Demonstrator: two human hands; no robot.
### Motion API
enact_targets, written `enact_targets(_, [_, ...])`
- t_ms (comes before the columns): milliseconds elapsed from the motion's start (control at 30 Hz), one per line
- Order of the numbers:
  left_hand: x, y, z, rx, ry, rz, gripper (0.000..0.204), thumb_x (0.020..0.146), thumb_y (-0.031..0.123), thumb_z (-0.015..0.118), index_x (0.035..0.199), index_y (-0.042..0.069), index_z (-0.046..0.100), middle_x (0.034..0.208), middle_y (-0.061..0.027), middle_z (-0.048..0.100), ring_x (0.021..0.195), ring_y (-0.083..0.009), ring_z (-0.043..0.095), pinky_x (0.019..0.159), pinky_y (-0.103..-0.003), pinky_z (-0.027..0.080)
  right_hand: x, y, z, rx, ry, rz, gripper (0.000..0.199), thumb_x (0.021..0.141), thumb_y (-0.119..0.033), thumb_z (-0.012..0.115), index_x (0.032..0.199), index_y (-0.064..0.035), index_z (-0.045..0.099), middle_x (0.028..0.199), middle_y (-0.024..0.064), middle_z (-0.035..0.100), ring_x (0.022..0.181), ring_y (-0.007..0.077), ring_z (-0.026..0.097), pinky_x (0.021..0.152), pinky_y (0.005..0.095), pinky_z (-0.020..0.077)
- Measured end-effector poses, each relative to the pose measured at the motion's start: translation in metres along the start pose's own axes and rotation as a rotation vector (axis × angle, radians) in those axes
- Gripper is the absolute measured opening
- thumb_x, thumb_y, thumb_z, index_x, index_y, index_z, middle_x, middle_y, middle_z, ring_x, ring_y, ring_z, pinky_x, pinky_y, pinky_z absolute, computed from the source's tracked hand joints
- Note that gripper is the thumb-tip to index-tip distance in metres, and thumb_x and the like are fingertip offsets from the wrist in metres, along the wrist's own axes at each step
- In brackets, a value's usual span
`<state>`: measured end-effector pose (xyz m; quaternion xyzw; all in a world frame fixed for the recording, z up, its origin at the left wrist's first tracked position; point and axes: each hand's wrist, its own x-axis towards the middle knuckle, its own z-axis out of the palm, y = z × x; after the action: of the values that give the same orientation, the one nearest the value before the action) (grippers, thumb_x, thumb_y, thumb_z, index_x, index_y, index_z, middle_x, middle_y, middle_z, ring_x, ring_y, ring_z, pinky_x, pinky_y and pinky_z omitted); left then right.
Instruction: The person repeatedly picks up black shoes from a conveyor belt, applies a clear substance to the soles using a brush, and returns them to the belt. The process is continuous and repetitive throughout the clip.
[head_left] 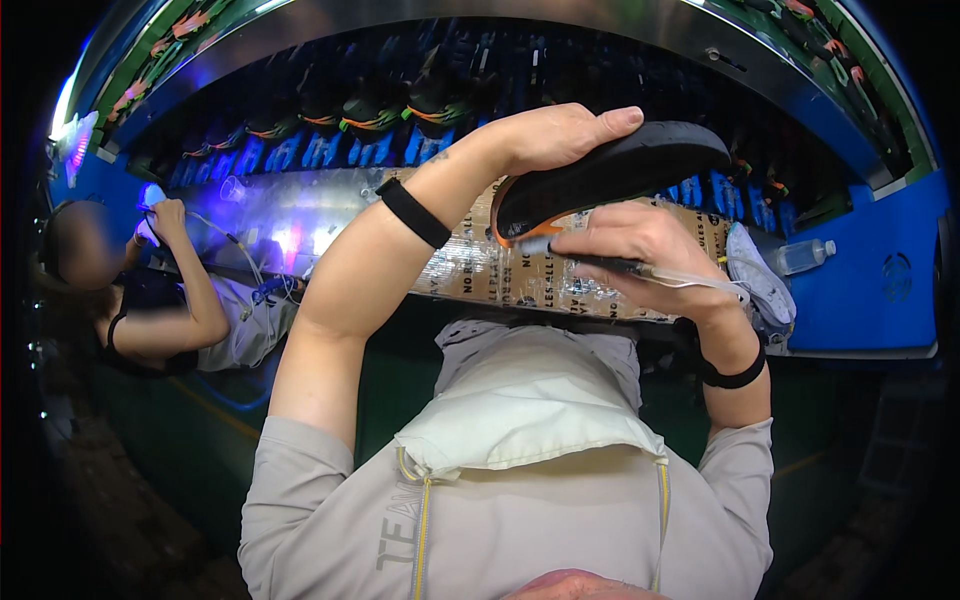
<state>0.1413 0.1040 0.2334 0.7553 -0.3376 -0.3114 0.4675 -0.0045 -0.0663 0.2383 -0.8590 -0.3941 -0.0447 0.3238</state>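
From my end I have both hands occupied above the bench. The left hand grasps a black shoe by its upper edge, thumb laid along the top, and holds it tilted in the air over the cardboard. The right hand grips a slim tool like a pen, its pale, brush-like tip lying right by the orange edge at the shoe's lower left end. I can't quite settle from here whether that tip is touching the edge or just short of it; the fingers and the fisheye bend make it hard to judge.

To work this edge well, I'd keep the left grip firm but turn the shoe, so the edge always faces the tip and the right wrist stays relaxed. Light, even strokes along the curve should serve better than pressing, which might splay the tip or stray onto the black surface. I'd also mind the clear tube running back past the right wrist: a tug there could jerk the stroke.
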Motion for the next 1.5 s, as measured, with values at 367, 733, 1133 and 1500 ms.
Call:
enact_targets(367, [-0.007, -0.079, -0.016, -0.405, 0.313, -0.044, 0.091, 0.107, 0.079, 0.035, 0.126, 0.001, 0.077, 0.106, -0.0107, 0.079, 0.101, -0.0176, 0.073, 0.090, -0.035, 0.059, -0.016, 0.003, 0.003, 0.140, 0.127, 0.141, 0.028, 0.089, -0.010, 0.082, 0.116, -0.0052, 0.081, 0.093, 0.0085, 0.075, 0.082, 0.0228, 0.069, 0.075, 0.0357, 0.0538])
enact_targets(733, [-0.136, -0.261, 0.053, -1.705, -0.141, 0.051, 0.112, 0.097, 0.085, 0.046, 0.170, 0.002, 0.028, 0.164, -0.0454, 0.030, 0.147, -0.0688, 0.037, 0.110, -0.080, 0.043, -0.087, 0.084, 0.088, 1.033, 0.914, 0.704, 0.021, 0.098, -0.008, 0.073, 0.116, 0.0028, 0.075, 0.082, -0.0045, 0.062, 0.070, 0.0043, 0.049, 0.066, 0.0218, 0.0387])
enact_targets(1133, [-0.102, -0.235, 0.144, -1.947, -0.045, 0.067, 0.084, 0.108, 0.062, 0.034, 0.166, 0.001, 0.035, 0.162, -0.0393, 0.040, 0.147, -0.0564, 0.047, 0.111, -0.075, 0.047, -0.058, 0.085, 0.105, 0.836, 0.849, 0.733, 0.017, 0.097, -0.012, 0.075, 0.111, -0.0019, 0.078, 0.086, -0.0047, 0.066, 0.077, 0.0044, 0.054, 0.071, 0.0226, 0.0436])
enact_targets(1500, [-0.076, -0.192, 0.162, -1.835, 0.047, 0.174, 0.086, 0.109, 0.071, 0.025, 0.163, 0.005, 0.042, 0.152, -0.0336, 0.054, 0.141, -0.0507, 0.055, 0.119, -0.063, 0.046, -0.009, 0.073, 0.102, 0.572, 0.806, 0.648, 0.018, 0.095, -0.014, 0.076, 0.109, -0.0016, 0.079, 0.089, 0.0029, 0.075, 0.079, 0.0081, 0.065, 0.073, 0.0268, 0.0537])
